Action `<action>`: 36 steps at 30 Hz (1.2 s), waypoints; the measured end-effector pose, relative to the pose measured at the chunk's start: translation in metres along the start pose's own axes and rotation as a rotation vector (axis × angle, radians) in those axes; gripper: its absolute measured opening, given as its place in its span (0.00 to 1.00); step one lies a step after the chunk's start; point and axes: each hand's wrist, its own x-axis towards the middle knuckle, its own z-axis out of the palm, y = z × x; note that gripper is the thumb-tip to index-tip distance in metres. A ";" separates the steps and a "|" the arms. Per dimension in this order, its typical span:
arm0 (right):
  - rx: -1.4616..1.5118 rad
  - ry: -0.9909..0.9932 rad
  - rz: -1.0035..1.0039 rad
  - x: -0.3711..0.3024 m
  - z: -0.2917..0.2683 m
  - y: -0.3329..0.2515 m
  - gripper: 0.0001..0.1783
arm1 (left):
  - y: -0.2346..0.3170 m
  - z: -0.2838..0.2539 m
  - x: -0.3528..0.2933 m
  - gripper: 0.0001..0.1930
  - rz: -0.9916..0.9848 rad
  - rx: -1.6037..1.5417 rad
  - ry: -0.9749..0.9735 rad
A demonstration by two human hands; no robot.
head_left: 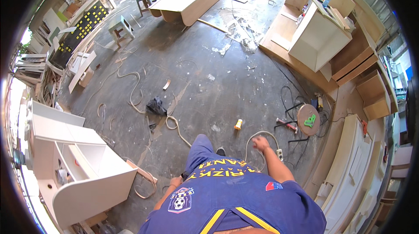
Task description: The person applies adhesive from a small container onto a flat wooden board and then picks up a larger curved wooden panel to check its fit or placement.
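A person's blue shirt fills the lower centre; the right hand grips a white cable, the left hand is mostly hidden, grip unclear.

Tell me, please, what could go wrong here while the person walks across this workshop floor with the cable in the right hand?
The right hand seems to hold a pale cable that loops near the feet, so it may catch a foot. Thin edging strips curl over the floor ahead, another likely trip hazard. The hammer and black cords lie close on the right.
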 end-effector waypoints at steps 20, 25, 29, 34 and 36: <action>0.169 0.193 0.473 0.249 -0.116 -0.166 0.18 | 0.191 -0.605 0.545 0.19 -0.160 -1.013 0.288; -0.285 0.046 0.412 0.326 -0.146 -0.222 0.19 | 0.233 -0.635 0.633 0.18 -0.337 -0.996 0.150; -0.317 -0.142 0.267 0.464 -0.201 -0.288 0.21 | 0.267 -0.620 0.669 0.32 -0.002 -0.343 -0.071; 0.151 0.149 0.019 0.588 -0.292 -0.506 0.16 | 0.342 -0.693 0.737 0.31 0.058 -0.333 -0.034; 0.064 0.180 -0.082 0.636 -0.322 -0.561 0.19 | 0.388 -0.736 0.757 0.30 -0.131 -0.600 -0.146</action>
